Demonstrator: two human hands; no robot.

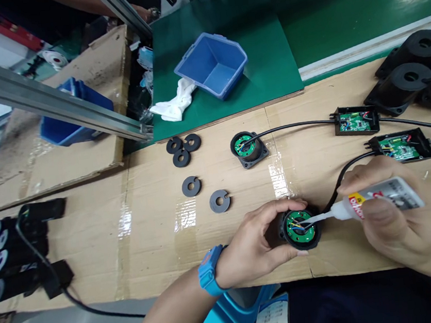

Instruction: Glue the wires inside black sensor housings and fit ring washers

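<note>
From the head view, the glue tube [383, 198] carries a red and yellow label near its neck; the lettering is too blurred to read. A printed card [270, 321] at 6 o'clock shows small writing that cannot be made out either.

The right hand [396, 213] comes in from 4 o'clock, fingers curled tight round the tube, which lies nearly level with its long white nozzle pointing toward 9 o'clock. The nozzle tip rests over the middle of the round housing [300, 228].

The left hand [258, 245] comes in from 7 o'clock, a blue wristband [209, 272] on its wrist. Thumb and fingers curve round the housing's left side and pinch it steady on the cardboard-covered worktop [150, 241].

The housing is black and round, with a green circuit disc inside and thin coloured wires crossing it; a black cable [337, 184] leaves it toward 1 o'clock. It sits near the worktop's front edge, between the two hands.

At 12 o'clock from it lies a second housing [249, 149]. Grey slotted washers [220, 201] lie toward 10 o'clock, and a blue bin [212, 64] stands farther back on a green mat [267, 72].
</note>
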